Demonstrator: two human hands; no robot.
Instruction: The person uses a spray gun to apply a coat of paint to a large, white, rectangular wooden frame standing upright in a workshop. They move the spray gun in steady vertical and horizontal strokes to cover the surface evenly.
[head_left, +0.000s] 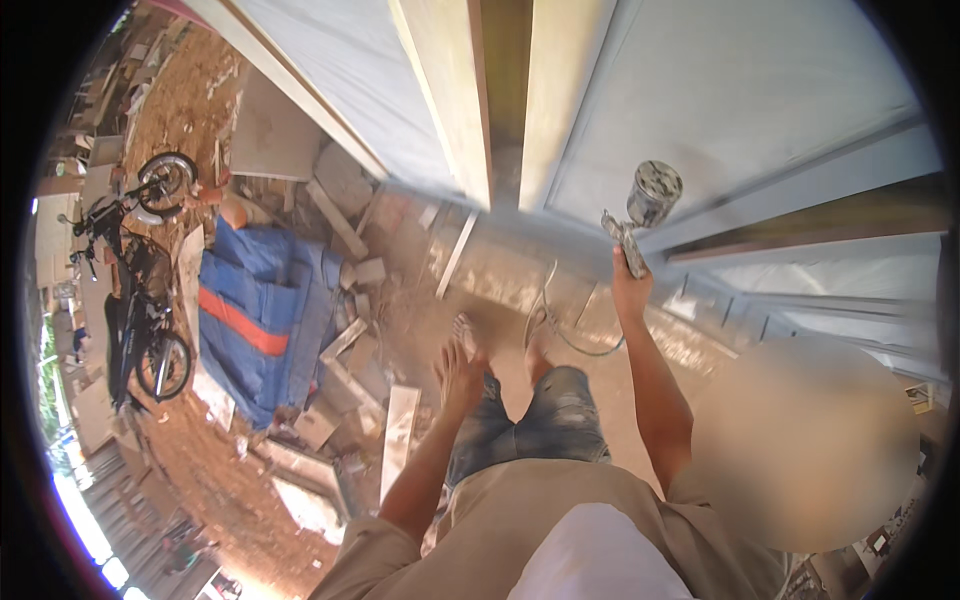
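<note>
My right hand (632, 288) is wrapped round the handle of a paint spray gun (625, 243). A paint-spattered metal cup (655, 192) sits on top of the gun, in front of a pale grey panel (740, 90). From below the gun, a thin hose (580, 348) curves down toward the floor near my feet. Empty, with its fingers spread, my left hand (460, 380) hangs beside my left leg. Whether the gun is spraying cannot be made out.
Upright panels with pale wooden edges (445, 90) stand ahead. To the left lie wood offcuts (345, 385) and a folded blue tarp (245, 280) with an orange stripe. A motorcycle (135, 290) stands farther left. A blurred patch covers the lower right.
</note>
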